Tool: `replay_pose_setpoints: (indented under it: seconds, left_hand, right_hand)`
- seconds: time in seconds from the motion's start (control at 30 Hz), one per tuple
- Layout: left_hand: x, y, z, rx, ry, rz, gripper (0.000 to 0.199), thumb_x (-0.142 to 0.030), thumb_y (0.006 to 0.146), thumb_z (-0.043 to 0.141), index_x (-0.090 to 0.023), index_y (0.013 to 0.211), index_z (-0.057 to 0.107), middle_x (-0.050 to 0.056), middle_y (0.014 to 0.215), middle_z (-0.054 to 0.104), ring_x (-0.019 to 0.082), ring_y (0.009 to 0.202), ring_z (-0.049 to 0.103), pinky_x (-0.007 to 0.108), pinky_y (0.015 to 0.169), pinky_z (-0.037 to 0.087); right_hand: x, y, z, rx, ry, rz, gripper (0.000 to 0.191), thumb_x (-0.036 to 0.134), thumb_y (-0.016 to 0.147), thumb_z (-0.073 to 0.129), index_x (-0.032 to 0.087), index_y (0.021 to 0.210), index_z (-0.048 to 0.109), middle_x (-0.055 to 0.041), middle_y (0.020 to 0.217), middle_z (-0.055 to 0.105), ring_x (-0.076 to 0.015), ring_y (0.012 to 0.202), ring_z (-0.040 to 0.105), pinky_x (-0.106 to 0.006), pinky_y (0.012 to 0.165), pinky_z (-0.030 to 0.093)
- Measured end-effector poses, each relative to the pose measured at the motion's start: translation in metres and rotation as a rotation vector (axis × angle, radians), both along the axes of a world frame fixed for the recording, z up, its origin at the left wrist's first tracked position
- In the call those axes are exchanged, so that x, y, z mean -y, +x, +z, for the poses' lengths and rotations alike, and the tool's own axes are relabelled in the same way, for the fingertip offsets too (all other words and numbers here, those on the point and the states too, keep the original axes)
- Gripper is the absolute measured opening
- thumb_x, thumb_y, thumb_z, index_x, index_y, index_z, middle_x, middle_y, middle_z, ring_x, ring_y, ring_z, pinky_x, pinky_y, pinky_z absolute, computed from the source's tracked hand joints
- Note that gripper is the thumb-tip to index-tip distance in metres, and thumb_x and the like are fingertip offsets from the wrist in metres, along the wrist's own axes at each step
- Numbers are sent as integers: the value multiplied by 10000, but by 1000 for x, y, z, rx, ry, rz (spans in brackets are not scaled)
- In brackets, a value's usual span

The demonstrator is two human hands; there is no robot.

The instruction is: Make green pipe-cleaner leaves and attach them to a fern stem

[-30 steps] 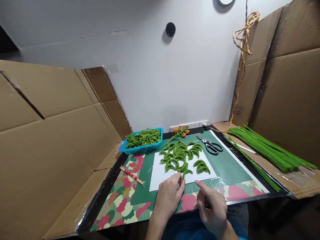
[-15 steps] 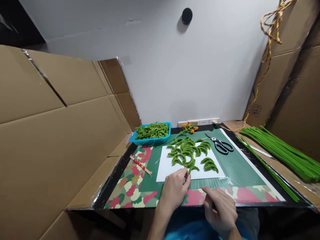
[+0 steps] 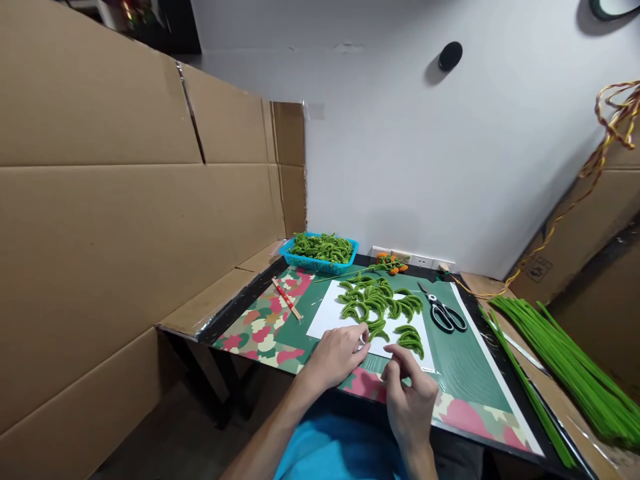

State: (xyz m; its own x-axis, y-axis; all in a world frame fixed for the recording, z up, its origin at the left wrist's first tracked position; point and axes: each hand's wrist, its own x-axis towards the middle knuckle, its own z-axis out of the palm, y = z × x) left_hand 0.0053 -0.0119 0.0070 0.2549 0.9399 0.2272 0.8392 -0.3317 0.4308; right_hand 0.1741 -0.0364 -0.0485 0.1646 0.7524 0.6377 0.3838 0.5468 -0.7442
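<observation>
Curved green fuzzy pieces (image 3: 375, 299) lie in clusters on a white sheet (image 3: 325, 310). My left hand (image 3: 340, 353) rests at the near edge of the sheet, its fingers curled beside the nearest curved pieces; whatever is between its fingertips is too small to tell. To its right my right hand (image 3: 410, 387) is raised a little over the near edge of the mat, index finger extended toward the sheet and the other fingers bent, with nothing visible in it. A separate small group of curved pieces (image 3: 410, 339) lies on the sheet's right part.
A blue basket (image 3: 320, 265) of green pieces stands at the back left, with an orange flower bunch (image 3: 393, 264) beside it. Black-handled scissors (image 3: 445, 313) lie right of the sheet, long green stems (image 3: 565, 367) farther right. Chopsticks (image 3: 287, 299) lie left; cardboard walls (image 3: 140, 233) flank the table.
The camera view has turned, shifting the scene. My left hand stays by the nearest curved pieces. My right hand has come closer to the sheet, its index finger more raised.
</observation>
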Motion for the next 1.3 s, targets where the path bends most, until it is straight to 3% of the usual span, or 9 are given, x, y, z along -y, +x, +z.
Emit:
replay_pose_setpoints:
  seconds: [0.13, 0.47, 0.83, 1.17, 1.3]
  left_hand:
    - [-4, -2, 1, -8, -4, -10, 158, -259, 1005, 583, -238, 1149, 646, -26, 740, 660, 225, 725, 670, 294, 649, 344]
    - [-2, -1, 2, -22, -9, -11, 80, -254, 1006, 581, -243, 1010, 660, -21, 779, 690, 209, 724, 668, 288, 662, 375]
    - [-3, 3, 2, -52, 3, -14, 140, -205, 1009, 539, -250, 1037, 668, -16, 764, 686, 211, 717, 664, 289, 651, 352]
    - [-2, 2, -2, -97, 3, -27, 312, -285, 1056, 527, -256, 1358, 599, -10, 820, 711, 231, 792, 713, 288, 703, 428]
    - [-2, -3, -5, -113, 34, -47, 389, -272, 1056, 525, -250, 1443, 556, 3, 850, 722, 243, 826, 727, 291, 711, 440]
  right_hand:
    - [1, -2, 3, 117, 3, 44, 274, 222, 1018, 501, 170, 1022, 770, 27, 592, 672, -139, 445, 624, -225, 507, 468]
    - [1, -3, -1, 279, 80, 10, 290, 186, 1010, 478, 171, 1053, 764, 10, 617, 668, -158, 484, 620, -248, 535, 423]
    - [3, 0, 3, 274, 65, 8, 272, 181, 1005, 491, 179, 1029, 763, 6, 613, 674, -153, 473, 594, -246, 526, 402]
    - [4, 2, 0, 266, 44, 23, 262, 184, 981, 510, 178, 1019, 769, 12, 596, 656, -152, 473, 584, -251, 540, 400]
    - [2, 5, 5, 72, -88, 141, 262, 227, 987, 509, 181, 1001, 767, 22, 589, 642, -148, 471, 588, -243, 529, 441]
